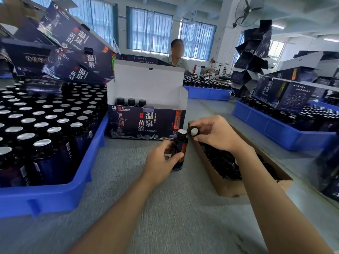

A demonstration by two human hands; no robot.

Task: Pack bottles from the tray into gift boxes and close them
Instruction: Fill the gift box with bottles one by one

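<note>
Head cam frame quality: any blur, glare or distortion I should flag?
Head view: strong wide-angle bending, stacked boxes at the left edge lean inward; table texture smeared in the foreground; bright glare on the foil tops in the blue tray; the bottle in the left hand and cap in the right hand are fairly sharp.

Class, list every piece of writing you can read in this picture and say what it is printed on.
"温泉苗浴": front of the open dark cardboard gift box; also the stacked dark gift boxes.
"PICC": upper left of that open box's front.
Too small or blurred: label on the dark blue bottle, white hanging ceiling sign, other small print.
</note>
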